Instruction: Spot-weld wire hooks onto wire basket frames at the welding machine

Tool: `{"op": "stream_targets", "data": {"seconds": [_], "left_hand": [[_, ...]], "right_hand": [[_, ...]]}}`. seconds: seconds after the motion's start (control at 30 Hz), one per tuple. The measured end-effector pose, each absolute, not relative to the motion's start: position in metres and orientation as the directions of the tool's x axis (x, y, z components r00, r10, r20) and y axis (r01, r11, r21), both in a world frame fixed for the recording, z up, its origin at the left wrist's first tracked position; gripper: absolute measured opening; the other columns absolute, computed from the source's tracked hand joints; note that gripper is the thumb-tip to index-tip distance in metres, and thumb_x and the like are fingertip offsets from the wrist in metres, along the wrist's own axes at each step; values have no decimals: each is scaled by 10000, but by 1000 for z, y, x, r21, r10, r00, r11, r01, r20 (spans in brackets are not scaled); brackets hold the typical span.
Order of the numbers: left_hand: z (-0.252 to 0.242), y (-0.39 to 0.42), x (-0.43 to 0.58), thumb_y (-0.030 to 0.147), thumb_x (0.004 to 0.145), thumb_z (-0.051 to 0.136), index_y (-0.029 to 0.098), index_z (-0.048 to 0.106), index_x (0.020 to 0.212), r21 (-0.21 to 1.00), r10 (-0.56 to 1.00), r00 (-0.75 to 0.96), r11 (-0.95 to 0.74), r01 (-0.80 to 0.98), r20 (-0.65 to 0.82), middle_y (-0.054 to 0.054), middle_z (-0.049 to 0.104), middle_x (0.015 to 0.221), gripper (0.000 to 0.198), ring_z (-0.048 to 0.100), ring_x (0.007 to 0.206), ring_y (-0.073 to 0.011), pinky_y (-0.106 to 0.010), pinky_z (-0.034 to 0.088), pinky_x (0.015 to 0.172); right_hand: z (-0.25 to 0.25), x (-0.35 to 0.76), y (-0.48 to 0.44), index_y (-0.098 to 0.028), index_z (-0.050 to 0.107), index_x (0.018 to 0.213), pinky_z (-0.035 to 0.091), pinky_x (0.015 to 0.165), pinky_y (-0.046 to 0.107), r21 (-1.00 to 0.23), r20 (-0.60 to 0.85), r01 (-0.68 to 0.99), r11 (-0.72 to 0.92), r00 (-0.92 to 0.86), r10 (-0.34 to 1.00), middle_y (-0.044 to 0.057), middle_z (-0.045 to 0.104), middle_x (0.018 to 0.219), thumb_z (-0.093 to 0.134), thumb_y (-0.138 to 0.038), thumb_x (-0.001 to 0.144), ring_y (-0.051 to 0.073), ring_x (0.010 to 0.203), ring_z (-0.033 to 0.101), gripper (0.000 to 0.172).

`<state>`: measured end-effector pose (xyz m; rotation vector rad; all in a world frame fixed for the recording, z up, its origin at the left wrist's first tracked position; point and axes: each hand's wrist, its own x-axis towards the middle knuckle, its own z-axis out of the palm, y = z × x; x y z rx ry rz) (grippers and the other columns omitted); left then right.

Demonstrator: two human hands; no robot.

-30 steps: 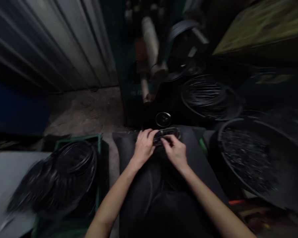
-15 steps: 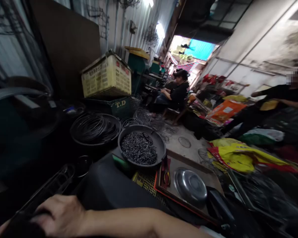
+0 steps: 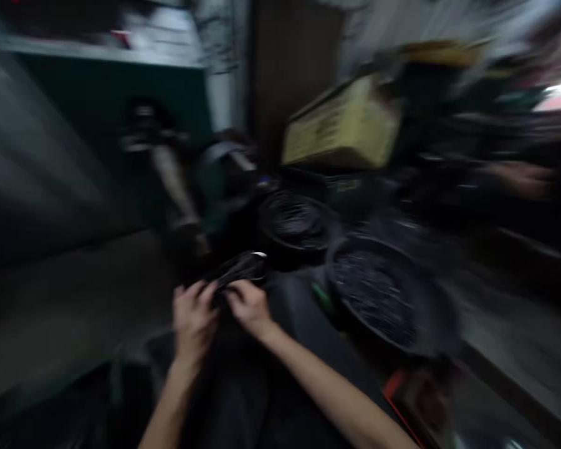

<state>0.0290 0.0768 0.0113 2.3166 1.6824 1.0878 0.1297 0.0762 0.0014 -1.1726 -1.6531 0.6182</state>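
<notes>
The whole view is smeared by motion. My left hand [image 3: 194,318] is at the lower middle, its fingers curled at the edge of something dark. Close beside it, my right hand [image 3: 250,305] has its thumb and fingers bent together at the same dark spot. What they hold is too dark and blurred to make out. Just beyond the fingers is a dark, thin-framed object [image 3: 238,268] with a bright spot at its far end. To the right stands a round black basin [image 3: 437,312] of small dark metal pieces.
Behind the hands is another round tub [image 3: 264,227] of coiled wire. A yellow crate [image 3: 341,134] rests on a dark box at the back. Left of it stands a green panel [image 3: 182,87] with a machine part [image 3: 172,178]. An orange tray edge [image 3: 397,399] shows lower right. Another person's hand [image 3: 518,178] is far right.
The view has swung left, so the basin and crate now sit farther right. Both my hands are now together in the middle; earlier, mainly my right hand and forearm showed at the lower left.
</notes>
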Motion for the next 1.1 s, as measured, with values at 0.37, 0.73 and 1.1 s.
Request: {"op": "stream_targets", "data": {"seconds": [0.37, 0.73, 1.1], "left_hand": [[10, 63, -37, 129, 849, 460, 205, 514, 1202, 204, 766, 115, -308, 929, 632, -105, 556, 1143, 365, 532, 1133, -204, -526, 311, 1079], [11, 76, -37, 131, 853, 461, 216, 499, 1214, 208, 767, 112, -307, 929, 632, -98, 561, 1140, 373, 532, 1137, -202, -510, 315, 1079], [9, 87, -36, 149, 852, 458, 230, 481, 1226, 245, 784, 80, -287, 926, 615, -89, 552, 1149, 383, 535, 1125, -196, -512, 322, 1078]], "right_hand": [[-10, 104, 86, -186, 616, 873, 489, 715, 281, -808, 452, 388, 443, -74, 889, 35, 637, 800, 544, -324, 853, 147, 725, 600, 157], [-10, 105, 101, -188, 613, 871, 489, 701, 279, -814, 449, 389, 431, -48, 892, 36, 627, 790, 544, -337, 854, 147, 719, 595, 166], [-11, 108, 117, -184, 611, 885, 484, 695, 275, -751, 544, 390, 533, -90, 834, 31, 627, 795, 555, -268, 859, 142, 714, 594, 104]]}}
